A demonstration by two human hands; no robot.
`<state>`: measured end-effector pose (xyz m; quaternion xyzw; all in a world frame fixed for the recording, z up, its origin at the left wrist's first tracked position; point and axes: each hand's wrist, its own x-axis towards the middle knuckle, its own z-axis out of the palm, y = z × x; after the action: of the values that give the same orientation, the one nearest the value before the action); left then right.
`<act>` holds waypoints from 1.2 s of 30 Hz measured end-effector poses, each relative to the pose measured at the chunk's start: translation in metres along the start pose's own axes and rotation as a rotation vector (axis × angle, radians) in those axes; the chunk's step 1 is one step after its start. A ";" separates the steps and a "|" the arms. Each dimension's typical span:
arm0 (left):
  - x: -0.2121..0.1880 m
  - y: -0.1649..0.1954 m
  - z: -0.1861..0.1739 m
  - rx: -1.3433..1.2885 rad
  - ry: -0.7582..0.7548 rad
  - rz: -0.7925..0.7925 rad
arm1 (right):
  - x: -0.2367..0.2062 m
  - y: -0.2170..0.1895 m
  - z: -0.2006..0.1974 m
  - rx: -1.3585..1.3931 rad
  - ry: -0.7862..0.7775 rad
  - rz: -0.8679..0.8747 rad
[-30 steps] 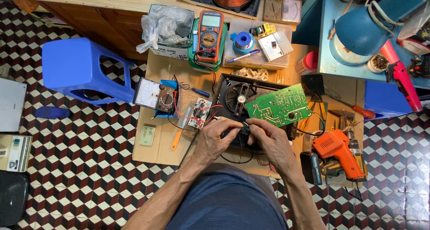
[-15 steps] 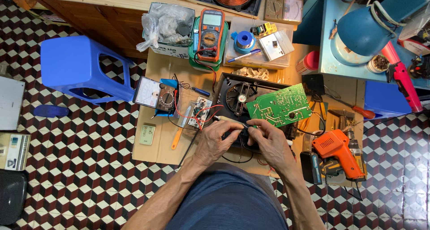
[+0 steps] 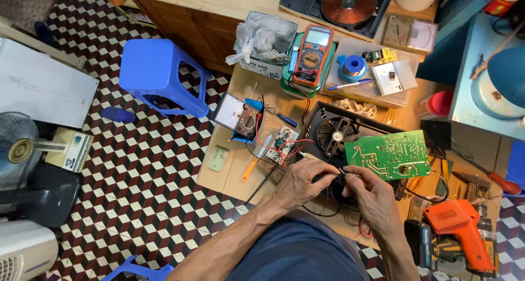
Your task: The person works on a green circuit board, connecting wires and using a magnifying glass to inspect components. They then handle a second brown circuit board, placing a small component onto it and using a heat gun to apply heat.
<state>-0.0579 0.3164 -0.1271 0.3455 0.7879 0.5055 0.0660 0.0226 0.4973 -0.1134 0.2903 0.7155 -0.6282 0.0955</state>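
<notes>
My left hand point(image 3: 304, 181) and my right hand point(image 3: 368, 192) meet over the front of a black open appliance housing point(image 3: 324, 123) with a round fan in it. Both hands pinch a thin dark wire point(image 3: 340, 172) between their fingertips, the fingers nearly touching. A green circuit board point(image 3: 388, 154) lies tilted on the housing just above my right hand. A small board with red wires point(image 3: 280, 144) lies left of the housing, close to my left hand.
An orange drill point(image 3: 462, 230) lies at the right. An orange multimeter point(image 3: 309, 54), a blue solder spool point(image 3: 353, 66) and a bagged box point(image 3: 263, 40) sit behind. An analog meter point(image 3: 238, 114), a blue stool point(image 3: 158, 76), a fan point(image 3: 19, 147) and a copper coil point(image 3: 349, 2) surround the cardboard work surface.
My hands have stayed together over the housing front with only small finger shifts on the wire. Nothing else has moved.
</notes>
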 end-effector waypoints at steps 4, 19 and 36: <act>-0.017 0.007 -0.024 -0.018 0.013 0.002 | -0.016 -0.002 0.017 0.026 -0.002 -0.008; -0.023 0.010 -0.036 -0.004 0.006 -0.009 | -0.019 -0.010 0.027 0.019 -0.011 0.021; -0.020 0.022 -0.016 -0.177 0.017 -0.286 | -0.038 -0.016 0.013 0.189 0.203 0.026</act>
<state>-0.0398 0.2979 -0.1059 0.2182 0.7820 0.5613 0.1606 0.0416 0.4730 -0.0834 0.3693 0.6551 -0.6591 0.0030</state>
